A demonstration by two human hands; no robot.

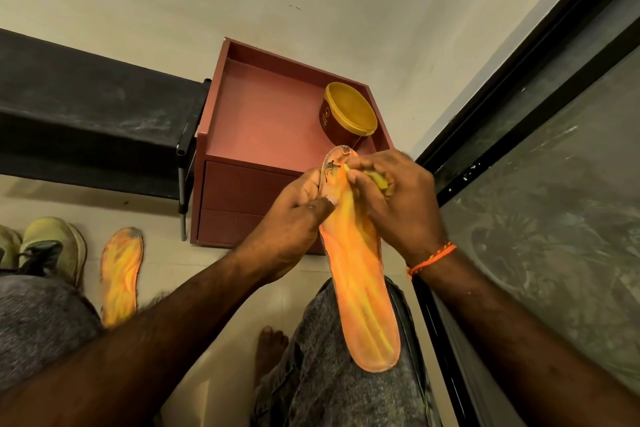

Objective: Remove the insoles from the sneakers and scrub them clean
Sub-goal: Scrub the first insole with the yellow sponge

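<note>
My left hand [298, 215] grips the orange insole [360, 288] mid-frame; right hand [398, 198] clenches a yellow cloth [377, 180] against its dirty toe. Second insole [121, 274] lower left.

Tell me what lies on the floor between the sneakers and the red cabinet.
In the head view, a second orange insole lies flat on the floor between the sneakers and the red cabinet, nearer the sneakers.

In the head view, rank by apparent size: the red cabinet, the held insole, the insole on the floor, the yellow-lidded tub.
1. Red cabinet.
2. Held insole, though it is nearer the camera.
3. Insole on the floor; probably the held one's match, partly hidden by the knee.
4. Yellow-lidded tub.
</note>
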